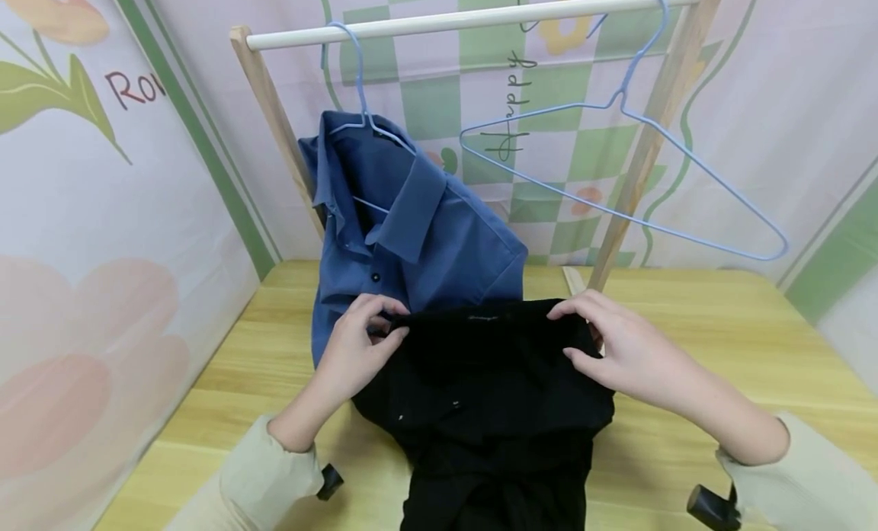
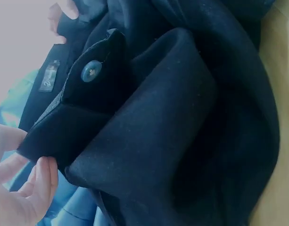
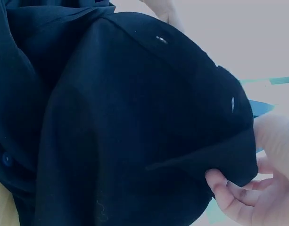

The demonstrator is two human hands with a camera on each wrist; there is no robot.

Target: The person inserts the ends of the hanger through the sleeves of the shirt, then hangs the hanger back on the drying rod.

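Observation:
Black pants (image 1: 497,371) hang from both hands over the table, their waistband uppermost and spread wide. My left hand (image 1: 360,337) pinches one side of the waistband between thumb and fingers. The other side is gripped by my right hand (image 1: 610,344), thumb in front. In the left wrist view a round button (image 2: 91,71) shows on an opened flap, with a small label (image 2: 49,76) inside the band. A pale buttonhole (image 3: 233,104) marks the band in the right wrist view. The lower part of the pants falls toward the front and out of view.
Behind the pants a blue shirt (image 1: 473,241) hangs on a blue hanger from the rack's white rail (image 1: 473,17). A bare blue hanger (image 1: 620,97) hangs at the right of that rail. The wooden table (image 1: 713,325) spreads underneath, and patterned cloth (image 1: 89,287) surrounds it.

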